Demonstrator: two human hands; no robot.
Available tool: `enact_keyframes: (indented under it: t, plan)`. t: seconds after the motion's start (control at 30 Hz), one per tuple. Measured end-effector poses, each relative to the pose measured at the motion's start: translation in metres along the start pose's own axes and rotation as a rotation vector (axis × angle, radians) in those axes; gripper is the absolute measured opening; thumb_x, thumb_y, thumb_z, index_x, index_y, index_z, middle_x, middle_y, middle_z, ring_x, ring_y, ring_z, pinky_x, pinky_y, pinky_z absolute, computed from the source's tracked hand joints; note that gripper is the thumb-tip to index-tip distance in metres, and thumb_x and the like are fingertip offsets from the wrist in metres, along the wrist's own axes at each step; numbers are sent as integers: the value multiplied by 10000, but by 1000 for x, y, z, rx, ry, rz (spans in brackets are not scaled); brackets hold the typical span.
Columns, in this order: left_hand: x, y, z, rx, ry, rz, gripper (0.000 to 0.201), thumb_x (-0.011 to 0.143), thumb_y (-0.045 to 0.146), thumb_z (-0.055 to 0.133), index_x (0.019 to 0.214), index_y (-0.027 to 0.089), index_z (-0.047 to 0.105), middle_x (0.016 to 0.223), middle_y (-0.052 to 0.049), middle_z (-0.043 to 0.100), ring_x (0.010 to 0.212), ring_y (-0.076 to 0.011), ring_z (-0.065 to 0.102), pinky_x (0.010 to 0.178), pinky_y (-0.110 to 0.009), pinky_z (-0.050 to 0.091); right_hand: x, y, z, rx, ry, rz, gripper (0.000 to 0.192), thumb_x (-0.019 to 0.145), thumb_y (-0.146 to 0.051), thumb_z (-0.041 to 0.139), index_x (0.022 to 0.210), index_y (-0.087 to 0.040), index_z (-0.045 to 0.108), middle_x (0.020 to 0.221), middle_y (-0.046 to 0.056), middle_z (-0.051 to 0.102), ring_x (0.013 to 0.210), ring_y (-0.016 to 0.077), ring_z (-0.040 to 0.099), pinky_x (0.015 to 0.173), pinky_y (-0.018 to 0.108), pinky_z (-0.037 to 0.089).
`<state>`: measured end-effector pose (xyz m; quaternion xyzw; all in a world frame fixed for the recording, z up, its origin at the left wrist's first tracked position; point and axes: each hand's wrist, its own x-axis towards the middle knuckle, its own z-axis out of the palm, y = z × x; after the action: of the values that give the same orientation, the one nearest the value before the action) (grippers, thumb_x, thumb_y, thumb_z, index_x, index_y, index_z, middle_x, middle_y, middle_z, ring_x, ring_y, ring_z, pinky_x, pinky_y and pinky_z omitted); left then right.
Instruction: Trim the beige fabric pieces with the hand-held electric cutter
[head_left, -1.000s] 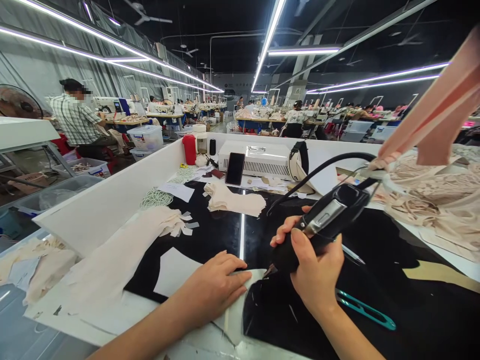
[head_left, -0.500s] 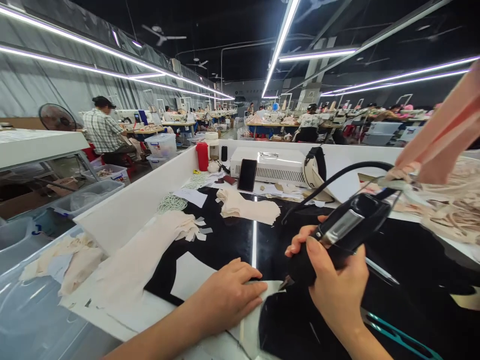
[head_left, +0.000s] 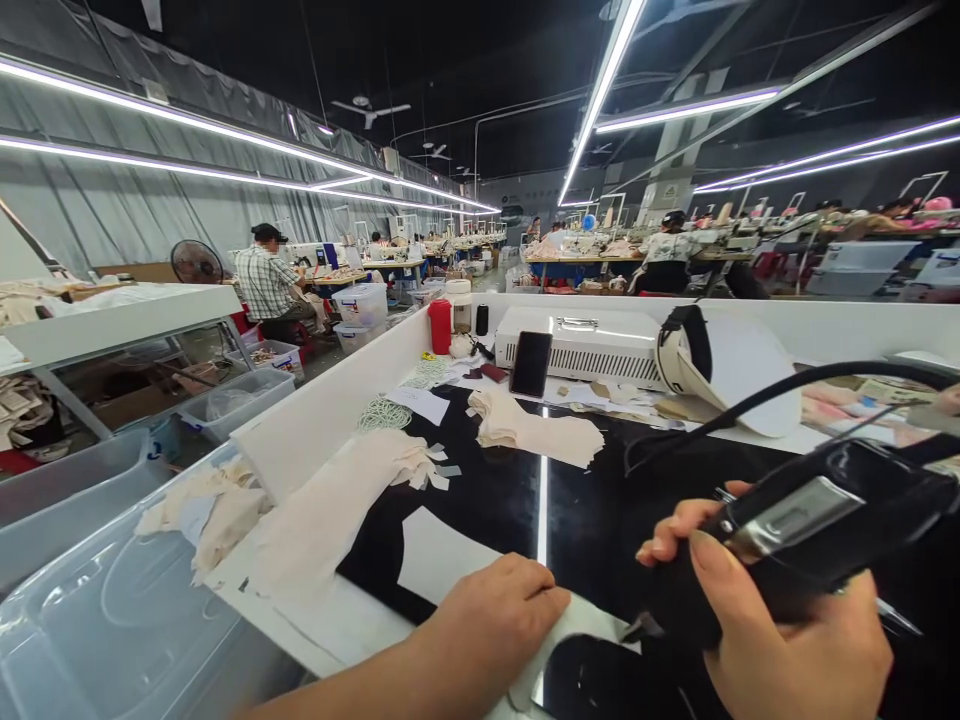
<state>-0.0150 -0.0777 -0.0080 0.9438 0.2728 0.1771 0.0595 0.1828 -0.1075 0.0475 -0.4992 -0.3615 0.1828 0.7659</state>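
My right hand (head_left: 787, 620) is wrapped round a black corded hand tool (head_left: 810, 525) with a shiny metal plate on its side. The tool's small flat metal tip (head_left: 643, 627) meets the end of a thin pale piece of material (head_left: 592, 622) on the black tabletop. My left hand (head_left: 499, 610) lies on that same piece, fingers bent and closed together over it; their tips are partly hidden. Beside my left hand is a flat white piece with a curved edge (head_left: 435, 550). A pen-like silver point (head_left: 900, 618) shows behind my right hand.
Cream cloth stacks (head_left: 536, 428) and a longer cream pile (head_left: 337, 505) lie on the black surface (head_left: 600, 500). Behind stand a phone (head_left: 530, 363), a white vented box (head_left: 592, 340), a visor (head_left: 682, 350) and a red spool (head_left: 439, 327). The tool's cable (head_left: 750, 405) arches rightward. Plastic bins (head_left: 112, 610) stand left.
The view has turned left, so everything sits further right. My left hand's fingers, stretched out before, are now bent in. The tool stays in my right hand with its tip low over the table.
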Motion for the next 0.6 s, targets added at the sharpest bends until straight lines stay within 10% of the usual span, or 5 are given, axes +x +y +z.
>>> enact_keyframes:
  t: [0.6]
  plan:
    - [-2, 15, -6, 159, -109, -2, 237, 945, -34, 620, 1083, 158, 639, 973, -39, 680, 860, -237, 686, 773, -374, 643, -19, -8, -2, 170, -132, -111, 404, 893, -227, 847, 1212, -296, 609, 865, -39, 733, 629, 137, 696, 544, 258, 593]
